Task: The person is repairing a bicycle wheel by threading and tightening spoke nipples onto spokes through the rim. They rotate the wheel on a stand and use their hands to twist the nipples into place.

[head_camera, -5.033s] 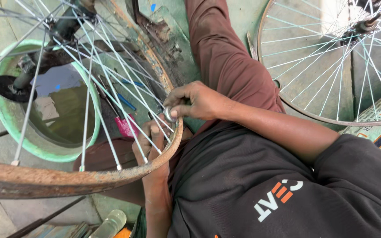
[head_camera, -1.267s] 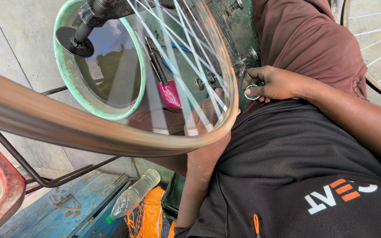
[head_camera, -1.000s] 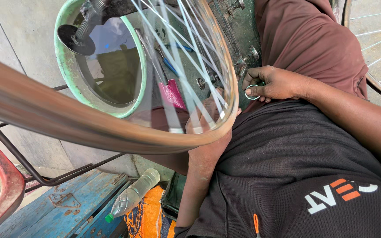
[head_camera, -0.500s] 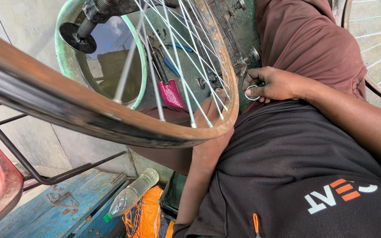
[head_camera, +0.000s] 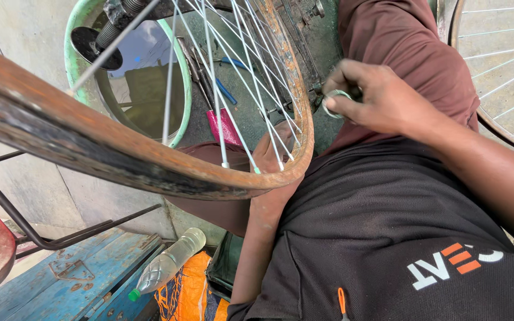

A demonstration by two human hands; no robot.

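My right hand (head_camera: pixel 382 101) pinches a small grey metal ring (head_camera: pixel 335 102) just off the edge of the rusty spoked bicycle wheel rim (head_camera: pixel 150 172).

My left hand (head_camera: pixel 272 154) lies behind the spokes, against the rim's inner edge; I cannot tell what it grips. Fingertips close narrowly on the ring, leaving little room between rim and my brown trouser leg (head_camera: pixel 400 47). Beyond the left hand sit a green round tub of water (head_camera: pixel 75 71) and pink-handled tool (head_camera: pixel 224 126). Below it, a clear plastic bottle with green cap (head_camera: pixel 165 264) rests beside orange cloth (head_camera: pixel 188 291).
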